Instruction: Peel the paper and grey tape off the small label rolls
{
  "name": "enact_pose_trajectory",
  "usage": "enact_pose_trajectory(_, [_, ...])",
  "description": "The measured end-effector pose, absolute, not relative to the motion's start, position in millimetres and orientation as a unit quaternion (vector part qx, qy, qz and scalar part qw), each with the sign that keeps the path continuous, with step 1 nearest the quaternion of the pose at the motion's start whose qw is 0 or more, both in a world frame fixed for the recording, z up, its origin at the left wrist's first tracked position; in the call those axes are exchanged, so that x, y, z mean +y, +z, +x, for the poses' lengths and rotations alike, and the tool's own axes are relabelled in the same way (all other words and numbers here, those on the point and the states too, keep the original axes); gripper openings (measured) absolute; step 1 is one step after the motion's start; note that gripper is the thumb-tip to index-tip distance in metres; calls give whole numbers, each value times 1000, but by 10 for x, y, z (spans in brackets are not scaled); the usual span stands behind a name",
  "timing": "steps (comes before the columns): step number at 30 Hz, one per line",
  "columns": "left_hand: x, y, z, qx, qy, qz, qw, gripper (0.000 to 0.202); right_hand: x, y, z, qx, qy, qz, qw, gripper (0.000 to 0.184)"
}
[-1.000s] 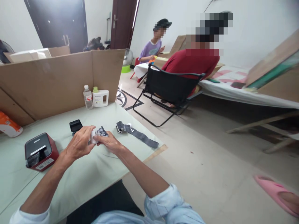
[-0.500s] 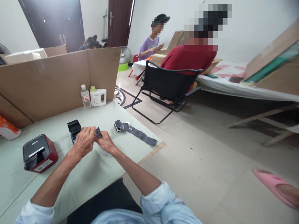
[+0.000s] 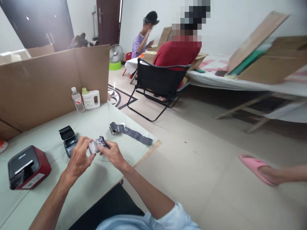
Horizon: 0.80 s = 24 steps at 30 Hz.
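Note:
Over the pale green table (image 3: 100, 179), my left hand (image 3: 78, 157) pinches a small white roll of paper (image 3: 92, 147). My right hand (image 3: 112, 154) grips the dark printed strip (image 3: 100, 141) that comes off that roll. Both hands are closed on it, close together. Just left of my left hand lies a small black device with its lid open (image 3: 67, 139). A grey strip with a roll at one end (image 3: 130, 133) lies on the table beyond my right hand.
A red and black label printer (image 3: 25, 166) sits at the left. A water bottle (image 3: 78, 100) and a white jug (image 3: 90, 99) stand against a cardboard screen (image 3: 48, 83). Two people sit beyond a black folding chair (image 3: 158, 84). A foot in a pink slipper (image 3: 255, 165) is at the right.
The view has swung to the right, so everything sits further left. The white roll shows again between my fingers, with the dark strip drawn out from it.

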<state>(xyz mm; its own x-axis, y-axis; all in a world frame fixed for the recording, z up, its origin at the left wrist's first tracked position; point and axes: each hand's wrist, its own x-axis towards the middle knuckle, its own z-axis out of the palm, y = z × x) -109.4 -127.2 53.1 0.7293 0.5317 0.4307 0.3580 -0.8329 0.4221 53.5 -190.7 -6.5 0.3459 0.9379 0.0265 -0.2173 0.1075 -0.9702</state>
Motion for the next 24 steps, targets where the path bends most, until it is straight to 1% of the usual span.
enact_pose_trajectory(2, [-1365, 433, -1049, 235, 261, 923, 154, 45, -2041, -130, 537, -363, 426, -521, 644, 31])
enact_pose_trajectory(4, [-1449, 348, -1002, 222, 235, 932, 165, 48, -2169, -206, 562, -347, 421, -543, 638, 29])
enact_pose_trajectory(9, [-1556, 268, -837, 180, 191, 942, 208, 57, -2387, -331, 744, -292, 438, -570, 631, 36])
enact_pose_trajectory(15, [-1518, 212, -580, 169, 167, 955, 177, 52, -2413, -376, 926, -269, 434, -566, 647, 44])
enact_pose_trajectory(20, [-1494, 191, -436, 171, 173, 955, 170, 53, -2360, -381, 969, -282, 407, -575, 651, 43])
enact_pose_trajectory(24, [-1370, 246, -415, 146, 202, 944, 216, 56, -2321, -376, 1054, -286, 377, -585, 659, 40])
